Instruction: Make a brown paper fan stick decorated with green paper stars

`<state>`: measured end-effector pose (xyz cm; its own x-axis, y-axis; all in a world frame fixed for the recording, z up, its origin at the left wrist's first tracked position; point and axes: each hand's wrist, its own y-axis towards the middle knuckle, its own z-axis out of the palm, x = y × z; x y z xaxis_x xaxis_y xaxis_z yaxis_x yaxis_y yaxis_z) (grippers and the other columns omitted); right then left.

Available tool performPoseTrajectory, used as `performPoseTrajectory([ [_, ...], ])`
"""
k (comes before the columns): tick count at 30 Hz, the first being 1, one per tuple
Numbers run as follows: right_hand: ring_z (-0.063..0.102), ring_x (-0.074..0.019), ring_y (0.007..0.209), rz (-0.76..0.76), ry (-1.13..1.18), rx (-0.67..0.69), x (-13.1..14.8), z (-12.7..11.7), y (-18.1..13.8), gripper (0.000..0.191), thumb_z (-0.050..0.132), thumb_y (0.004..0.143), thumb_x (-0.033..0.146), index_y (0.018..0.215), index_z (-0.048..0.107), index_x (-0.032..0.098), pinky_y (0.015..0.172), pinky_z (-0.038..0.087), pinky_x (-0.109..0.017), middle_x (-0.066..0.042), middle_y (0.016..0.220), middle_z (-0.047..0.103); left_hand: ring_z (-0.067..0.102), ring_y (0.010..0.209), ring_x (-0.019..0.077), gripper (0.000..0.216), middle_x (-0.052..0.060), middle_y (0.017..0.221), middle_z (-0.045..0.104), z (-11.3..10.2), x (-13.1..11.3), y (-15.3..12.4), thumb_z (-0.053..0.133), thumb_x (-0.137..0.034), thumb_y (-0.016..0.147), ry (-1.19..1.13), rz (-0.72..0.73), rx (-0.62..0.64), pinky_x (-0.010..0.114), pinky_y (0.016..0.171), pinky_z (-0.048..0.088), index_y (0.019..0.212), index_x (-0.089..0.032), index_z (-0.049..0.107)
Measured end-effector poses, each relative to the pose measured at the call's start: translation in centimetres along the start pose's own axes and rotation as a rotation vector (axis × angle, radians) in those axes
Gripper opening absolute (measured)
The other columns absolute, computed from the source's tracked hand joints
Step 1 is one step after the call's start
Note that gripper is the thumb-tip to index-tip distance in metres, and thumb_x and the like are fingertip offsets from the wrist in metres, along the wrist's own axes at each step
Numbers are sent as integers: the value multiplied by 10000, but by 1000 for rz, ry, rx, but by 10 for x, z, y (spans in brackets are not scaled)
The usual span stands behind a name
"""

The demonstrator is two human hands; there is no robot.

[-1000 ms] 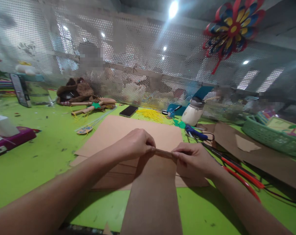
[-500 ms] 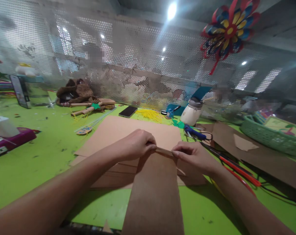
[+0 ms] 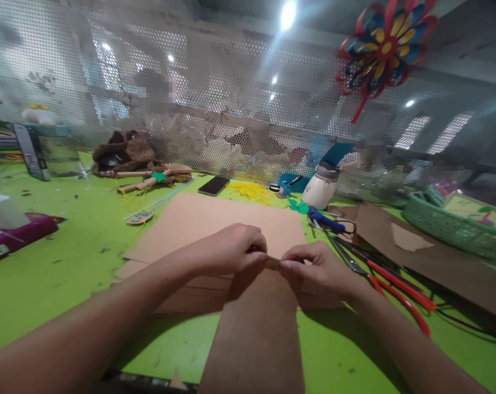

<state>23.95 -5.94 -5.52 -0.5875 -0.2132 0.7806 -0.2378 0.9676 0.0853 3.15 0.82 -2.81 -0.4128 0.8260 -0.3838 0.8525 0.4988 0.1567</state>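
A long strip of brown paper (image 3: 254,334) runs from the table's near edge up to my hands. My left hand (image 3: 231,249) pinches its folded far edge from the left. My right hand (image 3: 317,268) pinches the same edge from the right, fingertips almost touching those of the left. Both hands are closed on the fold. Under them lies a stack of tan card sheets (image 3: 223,224) on the green table (image 3: 59,262).
Red-handled scissors (image 3: 391,284) and a blue tool (image 3: 326,220) lie right of my hands. Behind are a white jar (image 3: 322,189), a black phone (image 3: 214,185), yellow shreds (image 3: 250,191), a green basket (image 3: 453,230), brown paper (image 3: 445,262). A pink device (image 3: 13,232) sits left. A mesh screen (image 3: 215,98) backs the table.
My hands have slid toward each other along the folded edge; the gap between them has closed. The strip's top edge is now narrower between the fingers.
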Motion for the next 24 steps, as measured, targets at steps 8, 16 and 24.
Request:
performPoseTrajectory([
  [8, 516, -128, 562, -12, -25, 8, 5, 3, -1, 281, 573, 807, 359, 701, 685, 123, 509, 398, -215, -12, 578, 588, 532, 652, 105, 198, 14, 740, 603, 11, -1, 2, 529, -225, 832, -27, 72, -25, 190, 595, 374, 817, -155, 714],
  [16, 588, -150, 718, -154, -97, -7, 8, 4, 0, 179, 586, 820, 284, 799, 704, 151, 632, 437, -225, -43, 762, 676, 518, 623, 93, 177, 4, 712, 574, 5, -6, 1, 537, -186, 812, -59, 69, -10, 182, 566, 363, 795, -140, 707],
  [24, 528, -115, 593, -159, -48, -15, 6, 8, 0, 224, 577, 824, 279, 705, 704, 138, 544, 377, -214, -12, 623, 622, 532, 627, 105, 178, 16, 719, 618, 1, -2, 1, 539, -205, 826, 19, 60, 51, 196, 577, 371, 830, -167, 713],
])
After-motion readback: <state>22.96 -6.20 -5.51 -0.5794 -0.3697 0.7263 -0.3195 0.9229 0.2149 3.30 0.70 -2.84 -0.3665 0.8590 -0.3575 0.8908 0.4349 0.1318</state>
